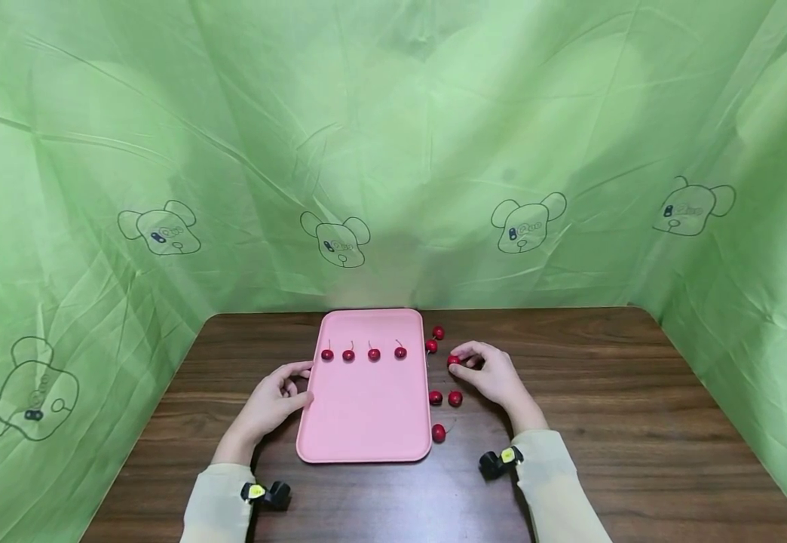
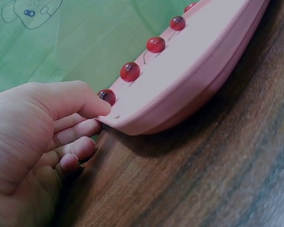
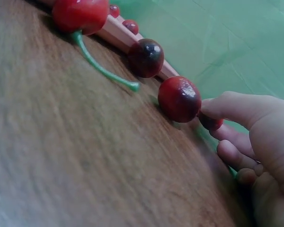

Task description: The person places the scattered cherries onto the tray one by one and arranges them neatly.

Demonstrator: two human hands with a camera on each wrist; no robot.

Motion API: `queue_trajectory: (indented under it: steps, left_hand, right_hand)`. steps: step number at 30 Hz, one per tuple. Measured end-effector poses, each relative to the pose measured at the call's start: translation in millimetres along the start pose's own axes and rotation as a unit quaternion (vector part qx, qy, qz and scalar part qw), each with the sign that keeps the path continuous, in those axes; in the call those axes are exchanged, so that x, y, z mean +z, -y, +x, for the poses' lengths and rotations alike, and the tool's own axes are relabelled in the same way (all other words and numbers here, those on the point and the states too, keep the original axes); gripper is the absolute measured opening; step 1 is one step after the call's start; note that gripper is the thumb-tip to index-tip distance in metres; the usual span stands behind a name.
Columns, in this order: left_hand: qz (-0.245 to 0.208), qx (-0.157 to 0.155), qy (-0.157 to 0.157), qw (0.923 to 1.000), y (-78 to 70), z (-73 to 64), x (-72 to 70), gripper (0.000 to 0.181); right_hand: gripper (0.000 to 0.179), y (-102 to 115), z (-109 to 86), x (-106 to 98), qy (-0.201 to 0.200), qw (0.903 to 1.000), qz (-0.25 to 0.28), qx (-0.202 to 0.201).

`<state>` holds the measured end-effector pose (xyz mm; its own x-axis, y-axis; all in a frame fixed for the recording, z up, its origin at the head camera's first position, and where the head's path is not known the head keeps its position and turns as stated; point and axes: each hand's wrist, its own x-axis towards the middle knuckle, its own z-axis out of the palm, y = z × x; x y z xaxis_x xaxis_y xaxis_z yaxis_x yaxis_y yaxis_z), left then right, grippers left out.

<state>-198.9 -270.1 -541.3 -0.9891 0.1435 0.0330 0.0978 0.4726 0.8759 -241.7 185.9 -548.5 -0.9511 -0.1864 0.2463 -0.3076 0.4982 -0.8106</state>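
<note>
A pink rectangular tray (image 1: 365,418) lies on the table, with several red cherries in a row across its far part, their stems pointing away. My left hand (image 1: 266,406) grips the tray's left edge; in the left wrist view its thumb presses the pink rim (image 2: 175,101) beside the end cherry (image 2: 107,96). To the right of the tray, my right hand (image 1: 495,377) pinches a cherry (image 1: 453,361) between thumb and fingers. From the right wrist, that cherry (image 3: 212,124) is partly hidden behind the thumb and a nearer cherry (image 3: 180,99).
Along the tray's right side lie more loose cherries: two toward the back, the nearer of them a cherry (image 1: 431,346) by the rim, and three toward the front, including a stemmed cherry (image 1: 439,433). A green cloth (image 1: 427,166) encloses the wooden table (image 1: 610,422).
</note>
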Motion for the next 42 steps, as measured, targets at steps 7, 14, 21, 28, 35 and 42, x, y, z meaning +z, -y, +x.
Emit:
queue_trajectory:
  steps: [7,14,21,28,35,42]
  left_hand:
    - [0.014,-0.004,0.001,0.9999,1.2,-0.6,0.7,0.058]
    - [0.021,-0.011,0.000,0.9997,-1.3,1.8,2.5,0.058]
    - [0.020,-0.014,0.001,0.9997,-3.0,1.4,0.2,0.058]
    - [0.009,-0.009,0.003,0.9999,-3.5,-0.9,-2.5,0.058]
    - [-0.006,0.001,-0.002,1.0000,-0.6,-0.7,-1.8,0.057]
    - [-0.014,0.003,-0.007,0.9999,0.1,0.3,0.3,0.058]
  right_hand:
    - [0.022,-2.6,-1.1,0.6,-0.014,0.9993,0.022,0.025]
    - [0.021,-5.6,0.1,-2.7,-0.032,0.9977,0.048,0.036]
    - [0.023,-4.6,1.6,-5.7,-0.040,0.9958,0.069,0.044]
    - [0.023,-3.3,3.1,-5.5,-0.030,0.9968,0.057,0.049]
    - [0.024,-4.4,4.1,-4.7,-0.028,0.9961,0.074,0.039]
    - [0.023,-4.6,2.7,-4.4,-0.031,0.9950,0.087,0.038]
